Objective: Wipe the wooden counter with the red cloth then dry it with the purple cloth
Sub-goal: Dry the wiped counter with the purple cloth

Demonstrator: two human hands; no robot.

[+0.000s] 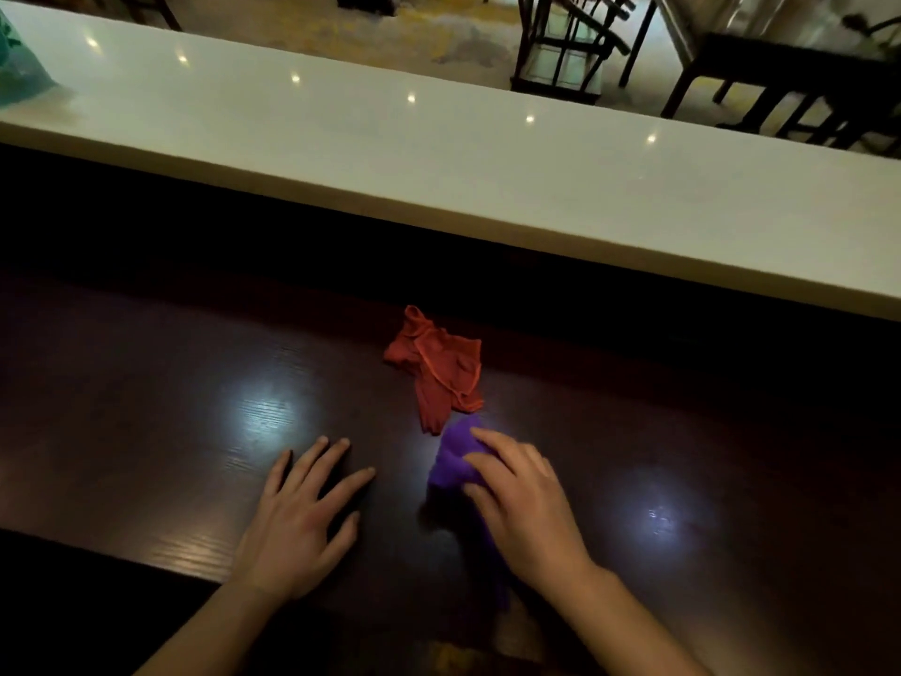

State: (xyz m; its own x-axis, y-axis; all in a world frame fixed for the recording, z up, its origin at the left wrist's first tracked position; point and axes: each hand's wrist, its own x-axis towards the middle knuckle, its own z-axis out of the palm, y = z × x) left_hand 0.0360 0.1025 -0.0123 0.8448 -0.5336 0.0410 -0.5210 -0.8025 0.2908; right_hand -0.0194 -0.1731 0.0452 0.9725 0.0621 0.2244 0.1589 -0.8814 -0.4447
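Note:
A dark wooden counter (170,383) fills the lower half of the view. The red cloth (436,368) lies crumpled on it near the middle, touched by no hand. Just in front of it lies the purple cloth (451,463), bunched up. My right hand (524,500) presses down on the purple cloth, fingers curled over it. My left hand (302,514) rests flat on the bare wood to the left, fingers spread, holding nothing.
A raised white ledge (439,153) runs along the far side of the counter. A teal bag (19,65) sits on its far left end. Dark chairs (570,46) and a table (780,75) stand beyond it.

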